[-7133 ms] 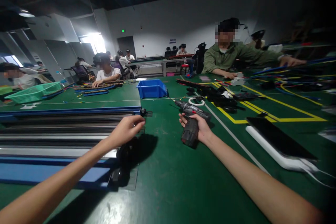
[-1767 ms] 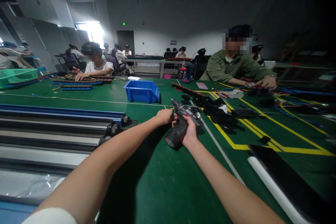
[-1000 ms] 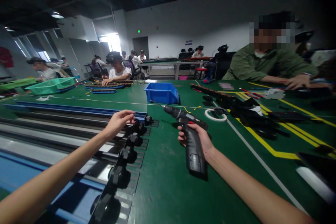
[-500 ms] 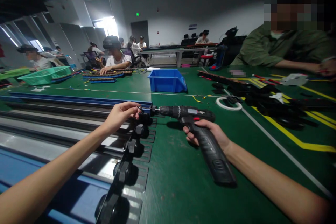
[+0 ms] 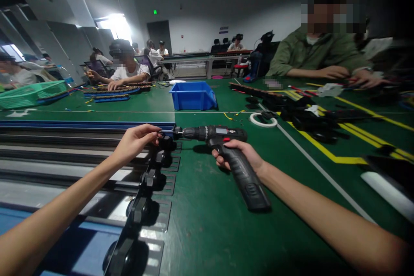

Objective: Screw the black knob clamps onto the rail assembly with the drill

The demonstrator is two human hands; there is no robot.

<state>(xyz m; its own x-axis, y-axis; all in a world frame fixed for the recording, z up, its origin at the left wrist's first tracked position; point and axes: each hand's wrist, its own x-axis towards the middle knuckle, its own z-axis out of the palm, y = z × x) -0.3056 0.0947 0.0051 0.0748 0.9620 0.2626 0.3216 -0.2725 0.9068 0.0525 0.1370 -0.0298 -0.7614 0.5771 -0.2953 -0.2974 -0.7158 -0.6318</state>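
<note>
My right hand [image 5: 243, 154] grips the handle of a black cordless drill [image 5: 229, 133], a finger near its red trigger area. The drill lies level, pointing left, and its thin bit meets the far black fitting [image 5: 177, 133] at the end of a blue-edged panel assembly [image 5: 97, 124]. At that same fitting, my left hand [image 5: 139, 141] pinches with thumb and forefinger; what lies between the fingertips is too small to make out. Several black round knobs [image 5: 154, 179] line the assembly's end nearer to me, beside slotted metal plates [image 5: 165, 215].
A blue bin [image 5: 193, 97] stands beyond the drill on the green table [image 5: 207, 233]. To its right lie a white ring [image 5: 263, 120] and black parts [image 5: 310, 120]. A green basket [image 5: 35, 93] sits at the left. A person in a green jacket [image 5: 300, 51] works across at the right.
The view has turned to the right, so the scene sits further left. The drill and both hands keep their places at the far fitting, with the left fingers still pinched.
</note>
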